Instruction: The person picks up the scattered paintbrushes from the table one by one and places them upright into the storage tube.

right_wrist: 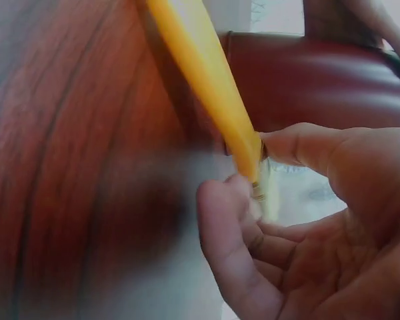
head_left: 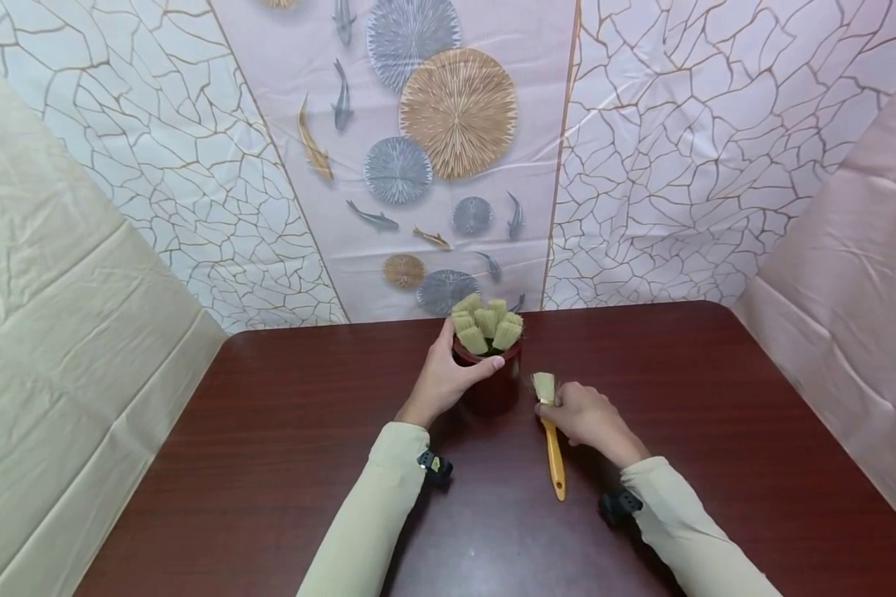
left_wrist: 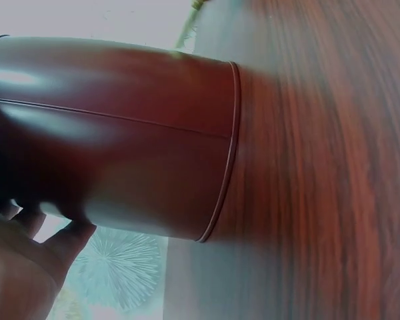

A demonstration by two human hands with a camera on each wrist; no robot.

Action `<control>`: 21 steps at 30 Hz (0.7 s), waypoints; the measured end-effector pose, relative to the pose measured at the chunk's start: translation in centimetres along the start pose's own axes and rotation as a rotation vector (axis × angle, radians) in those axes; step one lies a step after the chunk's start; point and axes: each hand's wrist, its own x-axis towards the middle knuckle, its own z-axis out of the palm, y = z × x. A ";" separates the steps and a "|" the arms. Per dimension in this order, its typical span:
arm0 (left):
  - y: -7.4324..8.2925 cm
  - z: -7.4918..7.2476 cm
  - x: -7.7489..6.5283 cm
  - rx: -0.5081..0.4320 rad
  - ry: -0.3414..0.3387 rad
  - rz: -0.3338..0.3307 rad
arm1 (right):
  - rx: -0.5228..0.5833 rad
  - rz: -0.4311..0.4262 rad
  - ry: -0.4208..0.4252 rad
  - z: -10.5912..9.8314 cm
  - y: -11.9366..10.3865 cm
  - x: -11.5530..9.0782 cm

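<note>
A dark red cylindrical holder (head_left: 502,385) with a seam down its side stands near the back of the table. Several brushes (head_left: 485,323) are in it, pale bristles up, their handles hidden inside. My left hand (head_left: 448,375) grips the holder at its upper part, thumb along the rim; in the left wrist view its fingers (left_wrist: 70,243) lie against the wall. Just right of the holder, my right hand (head_left: 591,421) pinches a paintbrush (head_left: 554,460) near the base of its bristles. Its yellow handle (right_wrist: 207,73) points down toward me, the bristles away.
The dark brown wooden table (head_left: 306,414) has a glossy top. Behind it hangs a patterned cloth (head_left: 642,166) with discs and fish, and plain beige cloth (head_left: 67,332) covers the sides. Dark bands with small devices (head_left: 436,466) are on both wrists.
</note>
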 end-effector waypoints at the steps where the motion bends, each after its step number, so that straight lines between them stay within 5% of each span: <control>1: 0.0 0.0 0.1 0.013 0.003 0.006 | 0.018 -0.013 0.003 -0.2 0.1 -0.1; 8: -0.2 -0.5 0.5 0.190 0.038 0.056 | 0.165 -0.130 0.080 -3.1 -0.6 -1.2; 13: 0.0 -0.4 0.6 0.244 0.060 0.100 | 0.140 -0.258 0.223 -6.5 -2.8 -3.0; 21: 0.5 0.0 0.6 0.295 0.078 0.120 | 0.222 -0.664 0.456 -10.8 -7.9 -4.5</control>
